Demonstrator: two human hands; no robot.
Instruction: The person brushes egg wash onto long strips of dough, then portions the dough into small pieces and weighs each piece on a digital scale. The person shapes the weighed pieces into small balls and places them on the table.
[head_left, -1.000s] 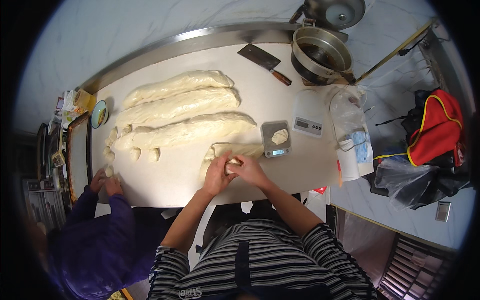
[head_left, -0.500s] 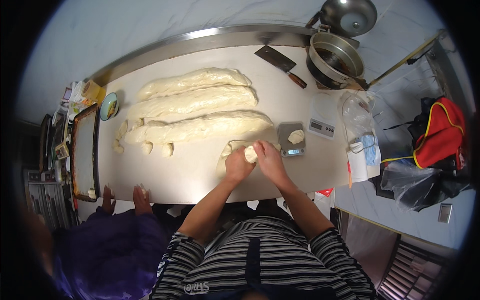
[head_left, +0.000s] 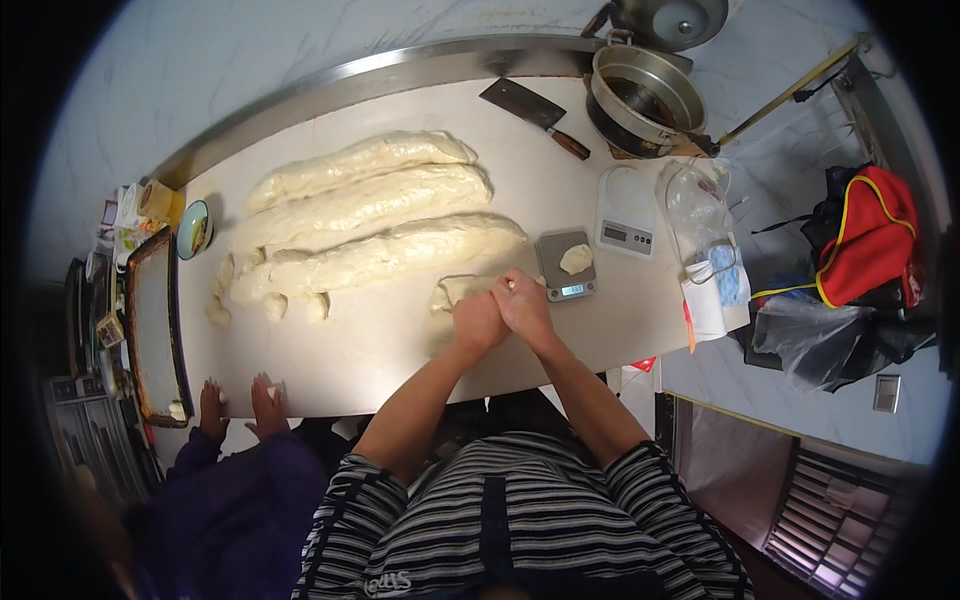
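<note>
My left hand point(head_left: 480, 320) and my right hand point(head_left: 523, 305) are closed and pressed together near the table's front edge, gripping dough mostly hidden by the fingers. Behind them, a flattened piece of dough point(head_left: 452, 290) shows on the table; I cannot tell whether it joins what they grip. Just right of my right hand stands a small grey digital scale point(head_left: 552, 253) with a dough lump point(head_left: 576, 259) on its plate. Three long, glossy dough rolls lie further back: a far one point(head_left: 365, 162), a middle one point(head_left: 370, 205) and a near one point(head_left: 390, 253).
Small dough pieces point(head_left: 275, 307) lie at the near roll's left end. A white scale point(head_left: 625, 212), a cleaver point(head_left: 525, 104) and a metal pot point(head_left: 650, 85) stand back right. At left are a bowl point(head_left: 195, 230), a baking tray point(head_left: 155, 320) and a co-worker's hands point(head_left: 267, 408).
My hands have come together, and the pale dough that showed between them is now covered. The whole view has shifted a little; the rolls and scales have stayed in place on the table.
</note>
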